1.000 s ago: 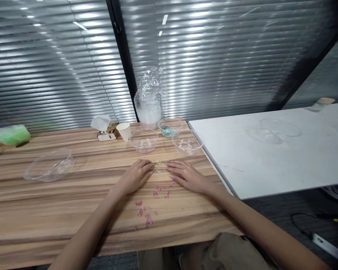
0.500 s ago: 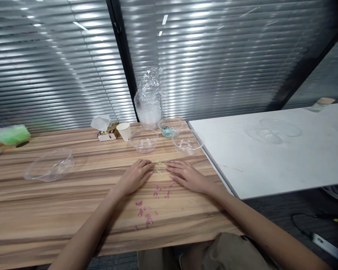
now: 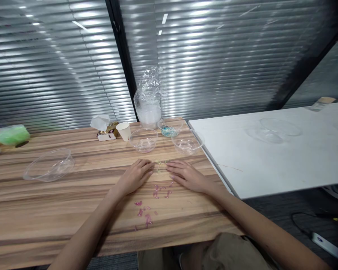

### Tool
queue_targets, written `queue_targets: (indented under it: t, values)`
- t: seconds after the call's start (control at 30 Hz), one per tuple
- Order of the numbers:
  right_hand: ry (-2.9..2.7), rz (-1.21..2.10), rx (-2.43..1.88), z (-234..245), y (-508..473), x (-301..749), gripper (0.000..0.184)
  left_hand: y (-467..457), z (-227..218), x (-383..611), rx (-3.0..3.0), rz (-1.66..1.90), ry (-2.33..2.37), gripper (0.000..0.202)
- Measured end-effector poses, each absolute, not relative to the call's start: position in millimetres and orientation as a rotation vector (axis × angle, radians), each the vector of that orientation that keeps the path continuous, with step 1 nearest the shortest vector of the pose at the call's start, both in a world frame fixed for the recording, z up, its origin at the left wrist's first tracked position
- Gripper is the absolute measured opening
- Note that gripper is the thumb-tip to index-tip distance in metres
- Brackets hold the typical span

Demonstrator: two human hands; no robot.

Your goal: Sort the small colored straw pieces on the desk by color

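Observation:
My left hand (image 3: 135, 175) lies on the wooden table, fingers stretched out and pointing right. Facing it, my right hand (image 3: 188, 176) rests flat with its fingers slightly apart. Small yellowish clear pieces (image 3: 159, 164), perhaps beads, lie between the two sets of fingertips. Closer to me are several loose pink pieces (image 3: 155, 193), with another pink group (image 3: 148, 218) nearer the table's front edge. Just beyond my hands stand two clear plastic bowls, a left bowl (image 3: 144, 140) and a right bowl (image 3: 187, 142). Behind them, a third clear bowl (image 3: 170, 127) holds blue-green pieces.
A clear bowl (image 3: 49, 167) sits tilted at the left. Along the back are a paper cup (image 3: 124, 131), a tissue box (image 3: 108, 133) and wrapped stacked containers (image 3: 149, 108). A white table (image 3: 287, 161) adjoins on the right, with clear lids (image 3: 280, 127). A green bag (image 3: 12, 135) lies far left.

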State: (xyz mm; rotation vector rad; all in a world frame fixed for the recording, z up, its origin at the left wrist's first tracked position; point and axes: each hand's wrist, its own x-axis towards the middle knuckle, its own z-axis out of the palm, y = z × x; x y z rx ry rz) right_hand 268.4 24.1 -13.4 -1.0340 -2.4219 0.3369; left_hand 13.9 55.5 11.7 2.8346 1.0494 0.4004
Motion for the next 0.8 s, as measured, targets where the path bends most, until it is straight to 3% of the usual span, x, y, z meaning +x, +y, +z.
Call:
queue_targets:
  t: [0.8]
  values:
    - [-2.45,0.329,-1.047,-14.4,25.1,268.9,0.037,55.2,11.1,13.5,2.843,0.388,1.051,0.032]
